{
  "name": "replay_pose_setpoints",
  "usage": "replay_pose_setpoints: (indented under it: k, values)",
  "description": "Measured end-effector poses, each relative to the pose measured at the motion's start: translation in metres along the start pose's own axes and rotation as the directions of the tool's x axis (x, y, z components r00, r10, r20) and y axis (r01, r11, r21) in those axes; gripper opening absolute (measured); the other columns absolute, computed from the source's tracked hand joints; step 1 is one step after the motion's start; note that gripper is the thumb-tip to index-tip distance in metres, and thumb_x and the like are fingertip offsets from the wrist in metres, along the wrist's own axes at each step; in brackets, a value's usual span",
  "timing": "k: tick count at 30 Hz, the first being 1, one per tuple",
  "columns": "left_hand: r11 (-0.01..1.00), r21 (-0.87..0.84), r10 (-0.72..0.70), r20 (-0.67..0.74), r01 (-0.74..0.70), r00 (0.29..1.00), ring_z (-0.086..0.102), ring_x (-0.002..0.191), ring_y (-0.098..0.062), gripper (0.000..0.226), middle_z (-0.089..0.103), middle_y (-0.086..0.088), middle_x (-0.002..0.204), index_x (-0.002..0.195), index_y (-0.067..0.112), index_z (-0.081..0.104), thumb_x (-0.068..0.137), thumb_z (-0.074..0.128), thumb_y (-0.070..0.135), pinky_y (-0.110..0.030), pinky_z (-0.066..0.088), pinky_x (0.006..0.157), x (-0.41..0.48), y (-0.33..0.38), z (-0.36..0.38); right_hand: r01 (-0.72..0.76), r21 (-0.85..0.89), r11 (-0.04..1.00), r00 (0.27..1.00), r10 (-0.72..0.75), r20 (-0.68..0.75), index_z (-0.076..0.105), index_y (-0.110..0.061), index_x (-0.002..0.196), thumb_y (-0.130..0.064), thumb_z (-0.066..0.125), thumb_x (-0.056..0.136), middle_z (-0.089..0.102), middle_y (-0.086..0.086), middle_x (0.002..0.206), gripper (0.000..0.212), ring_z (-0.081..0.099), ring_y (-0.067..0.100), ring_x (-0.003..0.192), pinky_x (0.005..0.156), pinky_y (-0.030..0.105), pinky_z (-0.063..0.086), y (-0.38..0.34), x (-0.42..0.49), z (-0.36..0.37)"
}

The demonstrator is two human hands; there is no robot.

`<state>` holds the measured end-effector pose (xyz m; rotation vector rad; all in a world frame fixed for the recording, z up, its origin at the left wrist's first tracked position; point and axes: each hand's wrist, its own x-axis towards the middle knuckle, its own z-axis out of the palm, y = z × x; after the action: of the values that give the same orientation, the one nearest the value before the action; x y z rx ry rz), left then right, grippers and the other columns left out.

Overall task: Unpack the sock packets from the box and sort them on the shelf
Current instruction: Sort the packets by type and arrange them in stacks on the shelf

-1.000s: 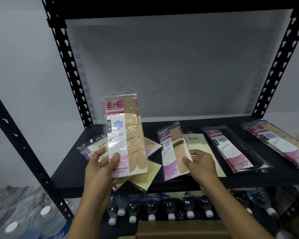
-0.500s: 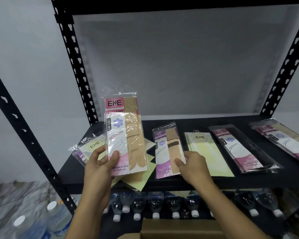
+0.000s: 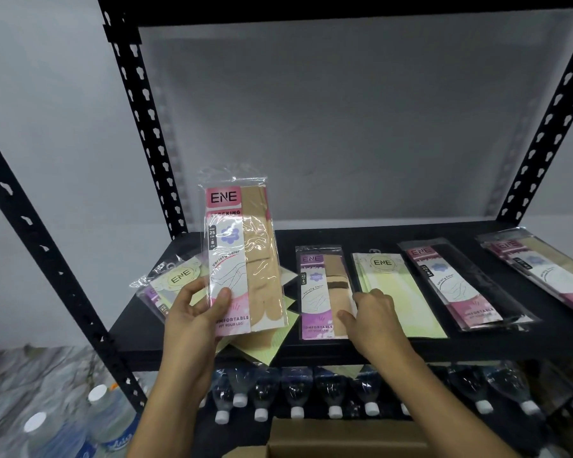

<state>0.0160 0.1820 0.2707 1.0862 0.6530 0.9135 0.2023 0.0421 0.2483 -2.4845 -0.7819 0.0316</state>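
Your left hand [image 3: 192, 312] holds the packet [image 3: 244, 259] upright above the shelf's left part. The thumb presses its front low down and the fingers curl behind its left edge. It is a clear sleeve with a pink ENE card and beige socks on the right side.

Behind it, a loose pile [image 3: 176, 279] of packets lies on the shelf [image 3: 344, 350], some yellow-green ones poking over the front edge.

Your right hand [image 3: 374, 317] rests palm down on the shelf's packets and grips nothing. Its thumb is on the purple packet [image 3: 318, 292], its fingertips at the seam where that packet meets the yellow packet [image 3: 394, 292]. These two lie flat, side by side and touching.

Just to the right lies the black packet [image 3: 460, 282], angled a little. Near the right post lies one more pink packet [image 3: 543, 272], apart from the black one.

Under the shelf a row of bottles [image 3: 295, 391] shows white caps, with more bottles at lower left. The open box [image 3: 344, 438] sits at the bottom edge, between your forearms.
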Motion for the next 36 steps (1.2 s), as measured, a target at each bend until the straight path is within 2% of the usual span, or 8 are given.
replay_pose_setpoints:
  k: [4, 7, 12, 17, 20, 25, 30, 36]
  values:
    - [1.0, 0.005, -0.003, 0.008, 0.003, 1.0, 0.071, 0.098, -0.038, 0.036, 0.077, -0.012, 0.101, 0.124, 0.013, 0.054, 0.091, 0.064, 0.005, -0.048, 0.059, 0.079, 0.0, -0.003, 0.005, 0.036, 0.099, 0.994, 0.998, -0.03, -0.064, 0.06, -0.008, 0.122, -0.027, 0.059, 0.093, 0.055, 0.008, 0.118, 0.035, 0.047, 0.02, 0.114, 0.085, 0.024, 0.04, 0.003, 0.001, -0.004]
    - [1.0, 0.008, -0.004, 0.028, 0.004, 1.0, 0.071, 0.098, -0.039, 0.038, 0.076, -0.015, 0.103, 0.125, 0.013, 0.054, 0.09, 0.065, 0.005, -0.046, 0.059, 0.078, -0.002, -0.005, 0.012, 0.098, 0.302, 0.948, 0.991, -0.066, -0.115, 0.069, -0.012, 0.106, -0.026, 0.064, 0.09, 0.064, -0.003, 0.098, 0.022, 0.058, 0.01, 0.089, 0.072, 0.017, 0.042, 0.0, 0.001, -0.015]
    - [1.0, -0.001, -0.024, 0.113, 0.024, 0.993, 0.072, 0.085, -0.031, 0.034, 0.077, -0.013, 0.096, 0.119, 0.016, 0.054, 0.09, 0.065, 0.004, -0.043, 0.059, 0.074, -0.01, -0.014, 0.036, 0.065, 0.744, 0.665, 0.991, -0.128, 0.027, 0.073, -0.021, 0.094, -0.03, 0.066, 0.088, 0.072, -0.007, 0.085, 0.013, 0.064, 0.001, 0.072, 0.062, 0.015, 0.048, -0.013, -0.012, -0.04]
    - [1.0, 0.016, -0.015, 0.187, 0.012, 0.982, 0.075, 0.083, -0.025, 0.032, 0.078, -0.009, 0.094, 0.118, 0.014, 0.053, 0.09, 0.063, 0.002, -0.036, 0.06, 0.068, -0.02, -0.025, 0.065, 0.007, 0.871, 0.491, 0.99, -0.129, 0.064, 0.072, -0.015, 0.091, -0.024, 0.071, 0.084, 0.072, -0.004, 0.08, 0.011, 0.064, -0.002, 0.064, 0.054, 0.011, 0.046, -0.01, -0.02, -0.054]
    - [1.0, 0.022, -0.027, 0.216, 0.022, 0.976, 0.072, 0.096, -0.035, 0.037, 0.077, -0.013, 0.102, 0.123, 0.011, 0.05, 0.089, 0.064, 0.003, -0.047, 0.058, 0.082, -0.023, -0.027, 0.078, -0.008, 0.877, 0.48, 0.997, -0.062, 0.042, 0.069, -0.014, 0.089, -0.016, 0.074, 0.081, 0.072, 0.002, 0.085, 0.009, 0.069, 0.007, 0.075, 0.06, 0.016, 0.051, 0.001, -0.019, -0.058]
    - [0.997, 0.069, -0.035, 0.279, 0.016, 0.96, 0.075, 0.09, -0.03, 0.034, 0.077, -0.008, 0.102, 0.115, 0.016, 0.055, 0.086, 0.067, 0.006, -0.037, 0.062, 0.067, -0.029, -0.03, 0.092, -0.045, 0.882, 0.469, 0.998, -0.007, 0.055, 0.07, -0.011, 0.092, -0.013, 0.072, 0.082, 0.072, 0.007, 0.089, 0.01, 0.069, 0.008, 0.072, 0.056, 0.015, 0.049, 0.02, -0.016, -0.066]
    - [0.983, 0.167, 0.021, 0.29, -0.072, 0.957, 0.075, 0.084, -0.024, 0.029, 0.076, 0.001, 0.099, 0.113, 0.025, 0.064, 0.085, 0.07, 0.021, -0.032, 0.06, 0.067, -0.027, -0.033, 0.096, -0.03, 0.848, 0.53, 0.999, 0.054, 0.002, 0.071, -0.015, 0.095, -0.015, 0.071, 0.084, 0.074, 0.003, 0.092, 0.011, 0.07, 0.018, 0.086, 0.067, 0.026, 0.051, 0.046, -0.01, -0.088]
    - [0.981, 0.15, 0.087, 0.214, -0.12, 0.973, 0.068, 0.081, -0.025, 0.021, 0.076, -0.01, 0.097, 0.108, 0.021, 0.066, 0.088, 0.066, 0.017, -0.039, 0.054, 0.073, -0.016, -0.035, 0.091, -0.017, 0.811, 0.585, 0.975, 0.191, -0.117, 0.069, -0.016, 0.092, -0.012, 0.068, 0.086, 0.074, 0.004, 0.091, 0.008, 0.071, 0.021, 0.082, 0.073, 0.037, 0.057, 0.11, -0.002, -0.143]
